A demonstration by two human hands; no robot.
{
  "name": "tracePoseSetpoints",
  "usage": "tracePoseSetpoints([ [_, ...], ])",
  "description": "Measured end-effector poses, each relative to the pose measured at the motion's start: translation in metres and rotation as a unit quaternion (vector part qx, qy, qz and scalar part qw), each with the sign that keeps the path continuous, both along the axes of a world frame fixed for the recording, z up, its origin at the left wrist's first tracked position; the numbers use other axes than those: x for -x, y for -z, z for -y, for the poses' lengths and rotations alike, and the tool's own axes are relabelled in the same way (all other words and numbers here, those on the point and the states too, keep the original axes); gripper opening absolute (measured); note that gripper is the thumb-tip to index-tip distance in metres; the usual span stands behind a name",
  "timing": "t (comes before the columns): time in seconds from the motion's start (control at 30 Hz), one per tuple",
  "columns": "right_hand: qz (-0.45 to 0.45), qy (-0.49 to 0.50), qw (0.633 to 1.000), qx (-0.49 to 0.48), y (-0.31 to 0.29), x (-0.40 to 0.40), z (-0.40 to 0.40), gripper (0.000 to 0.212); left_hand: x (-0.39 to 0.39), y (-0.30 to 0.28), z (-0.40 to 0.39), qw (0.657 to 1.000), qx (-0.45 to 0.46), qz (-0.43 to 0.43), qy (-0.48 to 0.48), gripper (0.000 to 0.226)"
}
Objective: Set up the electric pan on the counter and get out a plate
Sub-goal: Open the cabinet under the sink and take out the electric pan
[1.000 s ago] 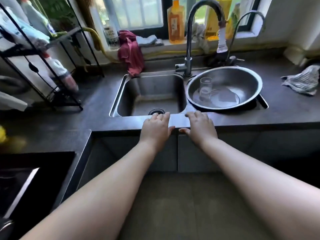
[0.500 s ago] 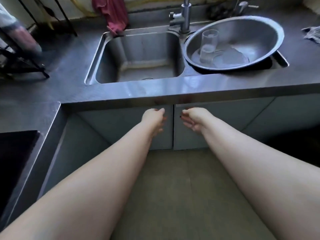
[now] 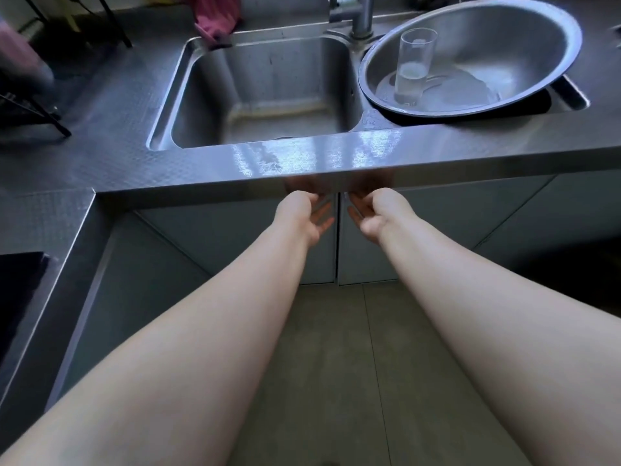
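My left hand (image 3: 307,213) and my right hand (image 3: 376,213) are side by side just under the counter's front edge (image 3: 336,169). Both are palm-up with fingers spread, at the tops of the two closed grey cabinet doors (image 3: 235,243) below the sink. Their fingertips reach up under the counter lip and are partly hidden there. Neither hand holds an object. A plate (image 3: 450,87) lies in the steel basin (image 3: 504,45) at the right with a drinking glass (image 3: 415,67) standing on it. No electric pan is in view.
The steel sink (image 3: 265,92) sits left of the basin, with the tap base (image 3: 359,18) behind. A red cloth (image 3: 215,18) hangs at the sink's back edge. A black wire rack (image 3: 37,105) stands far left. A dark hob (image 3: 16,297) is at the lower left.
My hands left the counter top, dropped in front of the cabinet doors, then rose to the doors' top edge under the counter lip. The camera tilted down and closer.
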State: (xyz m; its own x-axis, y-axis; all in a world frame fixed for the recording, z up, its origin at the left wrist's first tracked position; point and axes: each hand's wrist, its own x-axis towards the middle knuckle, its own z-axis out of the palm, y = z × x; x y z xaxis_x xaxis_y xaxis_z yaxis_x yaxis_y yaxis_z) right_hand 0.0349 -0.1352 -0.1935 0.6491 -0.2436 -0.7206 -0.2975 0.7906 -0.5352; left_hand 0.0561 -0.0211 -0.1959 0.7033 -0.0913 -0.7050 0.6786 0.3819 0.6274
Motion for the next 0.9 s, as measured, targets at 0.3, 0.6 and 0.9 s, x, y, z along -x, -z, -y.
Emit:
tracePoseSetpoints([
  [0.3, 0.001, 0.030, 0.999, 0.014, 0.007, -0.007, -0.006, 0.044, -0.012, 0.010, 0.008, 0.994, 0.036, 0.014, -0.105, 0.029],
  [0.6, -0.010, -0.043, 0.996, 0.074, 0.007, -0.006, -0.001, 0.041, 0.009, 0.006, 0.007, 0.997, -0.039, 0.006, -0.073, 0.017],
  [0.9, -0.008, -0.107, 0.988, 0.107, 0.006, 0.011, -0.004, 0.040, 0.063, 0.016, -0.003, 0.967, -0.199, -0.054, -0.149, 0.048],
])
